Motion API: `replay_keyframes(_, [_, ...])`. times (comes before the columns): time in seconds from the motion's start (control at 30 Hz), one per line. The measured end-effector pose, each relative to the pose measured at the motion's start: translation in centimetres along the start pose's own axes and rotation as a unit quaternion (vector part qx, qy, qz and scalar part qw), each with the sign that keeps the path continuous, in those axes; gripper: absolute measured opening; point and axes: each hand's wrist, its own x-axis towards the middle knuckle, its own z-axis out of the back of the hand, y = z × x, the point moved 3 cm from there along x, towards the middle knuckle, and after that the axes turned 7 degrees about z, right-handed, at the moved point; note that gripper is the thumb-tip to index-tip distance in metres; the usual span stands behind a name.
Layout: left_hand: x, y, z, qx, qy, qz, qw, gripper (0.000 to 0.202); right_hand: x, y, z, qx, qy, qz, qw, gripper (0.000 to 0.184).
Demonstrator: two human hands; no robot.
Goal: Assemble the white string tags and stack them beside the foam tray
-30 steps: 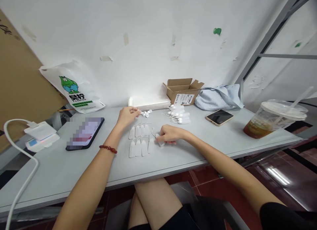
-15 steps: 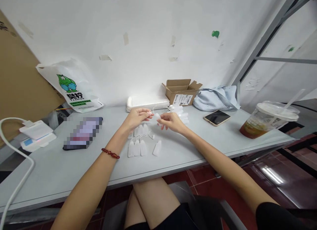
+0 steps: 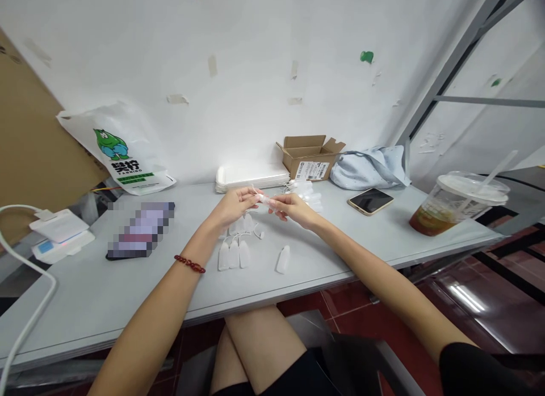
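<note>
My left hand (image 3: 237,205) and my right hand (image 3: 293,209) meet above the table, fingertips almost touching. Both are closed in a pinch on a small white translucent piece (image 3: 264,199) that spans the space between them; fingers cover part of it. Below the left hand, several white translucent tag-like pieces (image 3: 234,255) with thin white cords lie in rows. A single similar piece (image 3: 283,259) lies apart, nearer the table's front edge. Behind the right hand is a pile of more white pieces (image 3: 314,200), partly hidden by that hand.
Along the wall stand a flat white stack (image 3: 251,178), an open cardboard box (image 3: 310,157) and a pale blue cloth bag (image 3: 370,167). A phone (image 3: 370,201) and a drink cup (image 3: 455,205) are at right. Left are another phone (image 3: 142,228), a plastic bag (image 3: 121,151) and a charger (image 3: 62,234).
My hands have come closer together, and the small piece now bridges their fingertips. The single piece on the table has shifted to the right. The camera view has moved slightly.
</note>
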Motion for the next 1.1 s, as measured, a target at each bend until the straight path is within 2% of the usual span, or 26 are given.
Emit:
replay_keyframes(0.17, [0.2,0.2,-0.4,0.048,-0.036,0.002,0.998,0.030,0.1,-0.1,0.2,-0.035,-0.039,0.007,0.999,0.031])
replay_keyframes(0.37, [0.1,-0.1,-0.6,0.049,-0.021,-0.014,0.998,0.032,-0.2,0.0,-0.1,0.102,-0.017,-0.046,0.994,0.036])
replay_keyframes(0.5, [-0.2,-0.7,-0.9,0.042,-0.001,-0.019,0.999,0.033,-0.3,0.1,-0.1,0.142,-0.010,-0.075,0.987,0.038])
replay_keyframes(0.57, [-0.2,-0.9,-1.0,0.033,-0.005,-0.017,0.999,0.034,-0.2,0.3,-0.1,0.146,-0.004,-0.074,0.986,0.037])
replay_keyframes(0.73, [-0.1,-0.7,-0.8,0.042,-0.068,-0.016,0.997,0.038,-0.2,0.5,-0.1,0.142,-0.009,-0.066,0.988,0.035])
replay_keyframes(0.9, [0.0,-0.3,-0.6,0.010,-0.050,-0.022,0.998,0.034,-0.3,0.3,-0.1,0.130,-0.010,-0.078,0.988,0.033])
replay_keyframes(1.1, [-0.1,-0.7,-0.5,0.023,-0.066,-0.033,0.997,0.029,-0.1,0.0,-0.1,0.132,-0.016,-0.083,0.988,0.033])
